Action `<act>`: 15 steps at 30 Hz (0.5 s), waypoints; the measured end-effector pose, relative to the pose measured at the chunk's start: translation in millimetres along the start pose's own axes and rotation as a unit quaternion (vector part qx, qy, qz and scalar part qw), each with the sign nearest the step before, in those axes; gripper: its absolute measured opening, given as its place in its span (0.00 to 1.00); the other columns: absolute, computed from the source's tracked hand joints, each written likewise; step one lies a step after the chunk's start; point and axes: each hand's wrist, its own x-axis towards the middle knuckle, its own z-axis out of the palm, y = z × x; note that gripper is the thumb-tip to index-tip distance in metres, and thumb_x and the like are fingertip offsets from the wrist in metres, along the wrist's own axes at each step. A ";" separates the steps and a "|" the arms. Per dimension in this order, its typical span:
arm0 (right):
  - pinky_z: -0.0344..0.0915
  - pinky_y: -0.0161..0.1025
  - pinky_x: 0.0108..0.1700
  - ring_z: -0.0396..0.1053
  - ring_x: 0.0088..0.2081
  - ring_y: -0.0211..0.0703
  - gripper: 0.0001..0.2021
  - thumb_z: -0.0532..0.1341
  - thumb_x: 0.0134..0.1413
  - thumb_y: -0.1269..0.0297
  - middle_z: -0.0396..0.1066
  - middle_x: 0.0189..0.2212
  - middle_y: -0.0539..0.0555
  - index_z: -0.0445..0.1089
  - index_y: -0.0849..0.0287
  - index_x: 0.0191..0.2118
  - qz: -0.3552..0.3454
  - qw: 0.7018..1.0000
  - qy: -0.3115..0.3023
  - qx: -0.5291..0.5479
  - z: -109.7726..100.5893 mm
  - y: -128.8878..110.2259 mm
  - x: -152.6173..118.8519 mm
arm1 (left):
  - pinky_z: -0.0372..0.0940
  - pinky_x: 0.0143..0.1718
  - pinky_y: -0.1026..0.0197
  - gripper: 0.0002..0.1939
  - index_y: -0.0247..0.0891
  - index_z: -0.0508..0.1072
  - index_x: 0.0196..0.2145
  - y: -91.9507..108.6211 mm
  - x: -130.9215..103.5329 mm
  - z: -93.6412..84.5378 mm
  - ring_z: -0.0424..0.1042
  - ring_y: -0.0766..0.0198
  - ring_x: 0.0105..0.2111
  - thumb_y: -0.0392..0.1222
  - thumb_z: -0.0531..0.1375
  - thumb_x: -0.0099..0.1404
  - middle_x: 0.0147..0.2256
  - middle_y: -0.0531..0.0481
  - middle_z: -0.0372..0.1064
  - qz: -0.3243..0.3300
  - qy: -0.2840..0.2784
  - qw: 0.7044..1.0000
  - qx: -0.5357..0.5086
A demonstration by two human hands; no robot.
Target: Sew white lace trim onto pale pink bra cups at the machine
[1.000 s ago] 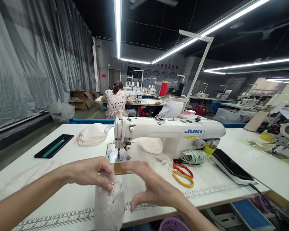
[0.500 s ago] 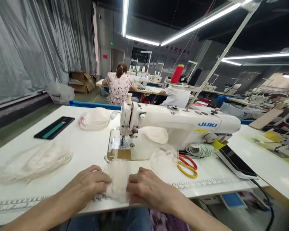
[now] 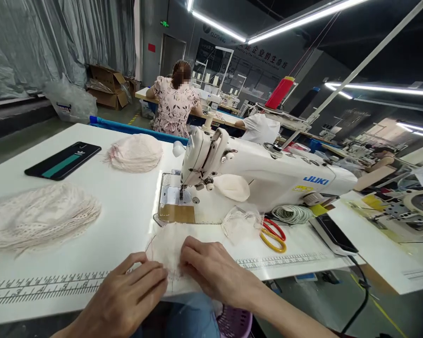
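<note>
A small cream fabric piece (image 3: 169, 244) lies at the table's front edge, just in front of the sewing machine (image 3: 254, 173). My left hand (image 3: 136, 286) holds its left side, fingers bent and pressed together on the cloth. At its right side my right hand (image 3: 213, 267) pinches the fabric, the fingertips partly hidden. The presser foot (image 3: 182, 192) stands behind the cloth, apart from it. Another lace-edged piece (image 3: 241, 225) rests to the right, beside scissors (image 3: 273, 234) with red and yellow handles.
Stacked cream lace pieces (image 3: 45, 211) lie at the left, a smaller stack (image 3: 136, 152) behind. A phone (image 3: 63, 160) lies near the left edge. A printed ruler (image 3: 45, 286) runs along the front. A black-screened device (image 3: 334, 234) sits right. A co-worker (image 3: 174, 105) sits ahead.
The view has tilted and shifted, so the machine appears more slanted. Both hands stay on the fabric piece, which now lies flatter, with its left edge showing.
</note>
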 end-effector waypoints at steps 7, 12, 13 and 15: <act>0.61 0.29 0.35 0.68 0.34 0.35 0.07 0.52 0.59 0.77 0.69 0.32 0.50 0.63 0.60 0.35 -0.158 0.970 -0.054 0.175 5.1 13.9 19.3 | 0.58 0.46 0.58 0.18 0.36 0.76 0.37 -2.0 -7.8 7.4 0.73 0.65 0.39 0.31 0.46 0.72 0.34 0.50 0.78 -0.029 0.030 0.999 -0.032; 0.51 0.33 0.24 0.59 0.23 0.37 0.15 0.47 0.49 0.85 0.63 0.24 0.49 0.64 0.58 0.30 -0.041 0.985 0.100 -0.134 -9.4 43.3 19.2 | 0.58 0.49 0.58 0.17 0.37 0.76 0.37 -3.3 -9.5 8.2 0.74 0.66 0.40 0.30 0.47 0.72 0.35 0.52 0.79 -0.028 0.036 0.999 -0.027; 0.51 0.33 0.23 0.59 0.23 0.37 0.17 0.45 0.50 0.86 0.63 0.24 0.50 0.64 0.59 0.31 -0.002 0.979 0.141 -0.147 -15.8 47.6 12.2 | 0.57 0.49 0.58 0.18 0.37 0.76 0.37 -3.3 -10.2 8.2 0.74 0.66 0.40 0.30 0.47 0.72 0.35 0.52 0.79 -0.030 0.039 0.998 -0.029; 0.51 0.35 0.23 0.59 0.23 0.39 0.14 0.44 0.57 0.81 0.64 0.25 0.53 0.62 0.61 0.32 0.050 0.971 0.178 -0.152 -24.2 47.0 -8.7 | 0.58 0.48 0.58 0.18 0.37 0.75 0.39 -2.9 -11.3 7.8 0.74 0.65 0.40 0.29 0.46 0.71 0.36 0.51 0.79 -0.041 0.034 0.998 -0.042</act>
